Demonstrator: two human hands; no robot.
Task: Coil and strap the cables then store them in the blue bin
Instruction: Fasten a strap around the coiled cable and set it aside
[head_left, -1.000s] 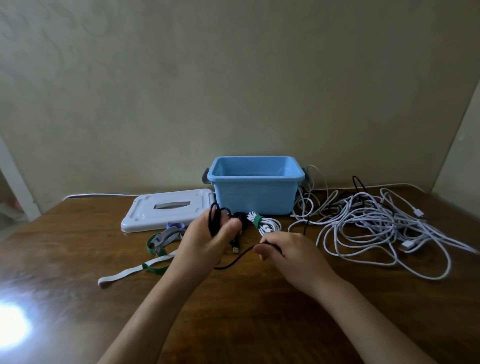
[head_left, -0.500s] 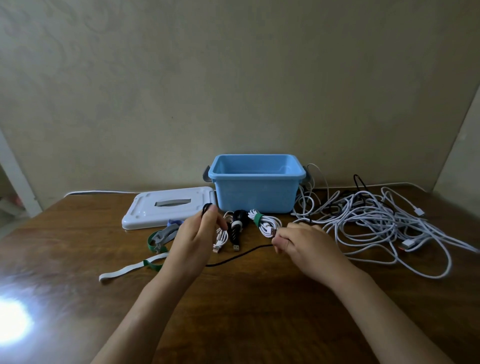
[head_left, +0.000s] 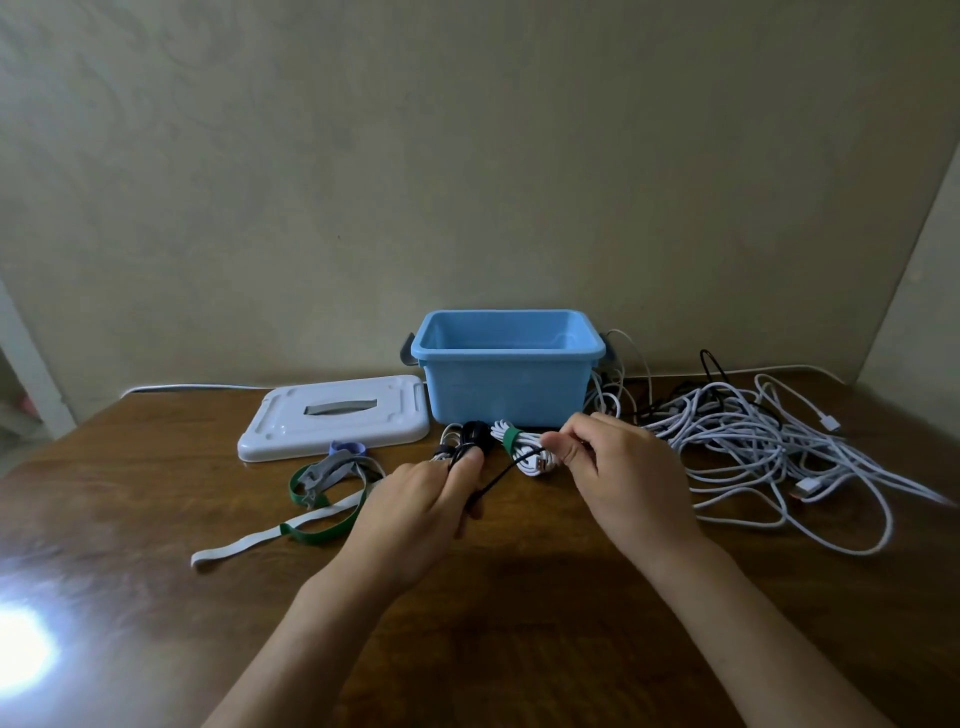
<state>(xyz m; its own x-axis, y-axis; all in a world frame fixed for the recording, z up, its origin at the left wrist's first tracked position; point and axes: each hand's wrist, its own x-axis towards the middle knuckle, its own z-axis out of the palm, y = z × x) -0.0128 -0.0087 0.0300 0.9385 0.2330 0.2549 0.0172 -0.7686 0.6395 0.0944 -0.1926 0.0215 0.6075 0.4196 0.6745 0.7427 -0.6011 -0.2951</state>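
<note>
Fingers of both hands, left hand (head_left: 415, 499) and right hand (head_left: 618, 467), pinch one black cable (head_left: 501, 475) before one blue bin (head_left: 509, 384).

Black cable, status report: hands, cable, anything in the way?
Left hand grips black cable coil; right hand pinches its free run. Blue bin open. White tangle beside the right hand.

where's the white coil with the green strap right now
In the head view, the strapped white coil lies on the table just in front of the blue bin, a little right of centre, between the left hand and right hand.
</note>
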